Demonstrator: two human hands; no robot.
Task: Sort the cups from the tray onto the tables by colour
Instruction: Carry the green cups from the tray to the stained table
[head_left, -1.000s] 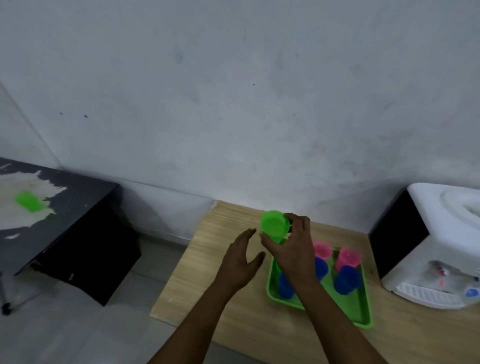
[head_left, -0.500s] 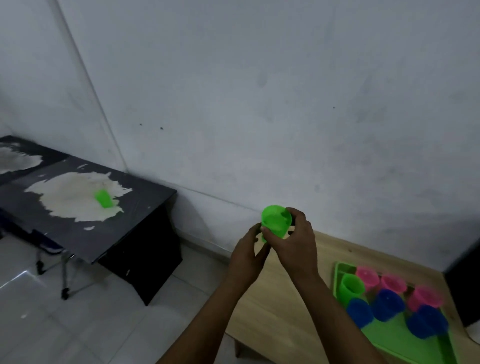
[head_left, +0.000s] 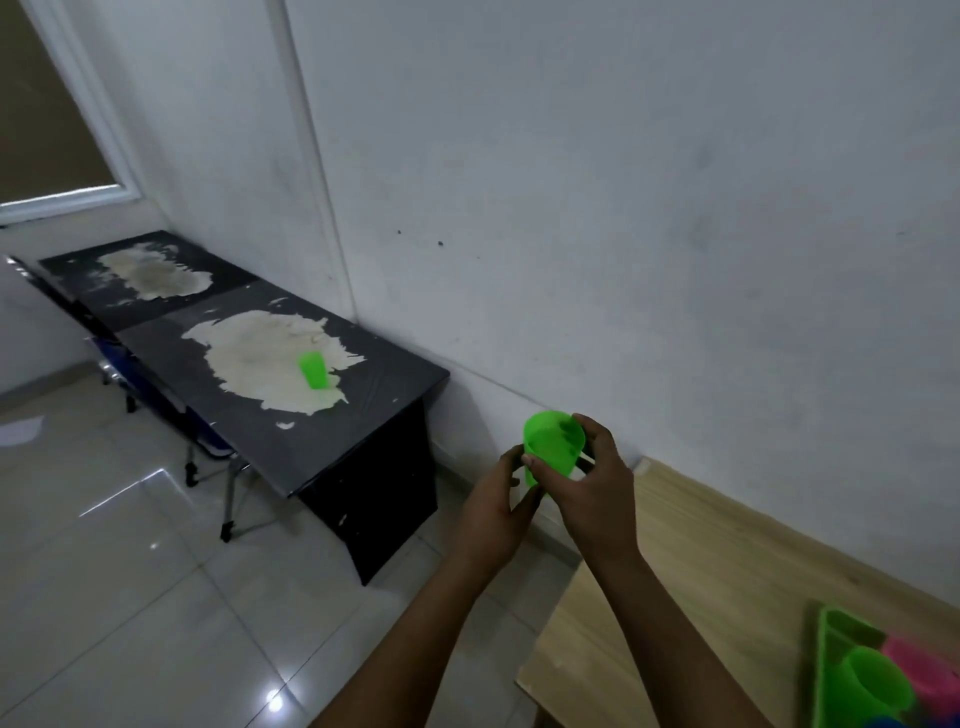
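With 1 green cup (head_left: 313, 370) on the black surface (head_left: 291, 426), your hands grip another (head_left: 552, 451); more fill the tray (head_left: 823, 670).

The green tray (head_left: 823, 670) and its cups are cut off at the lower right corner.

The held cup (head_left: 552, 448) is bright green, as is the cup (head_left: 314, 369) on the black table (head_left: 291, 436), which bears pale beige worn patches. Right of that table, the wooden table (head_left: 691, 587) is light tan; its tray (head_left: 823, 670) is green, holding a green cup (head_left: 867, 691) and a pink cup (head_left: 930, 670).
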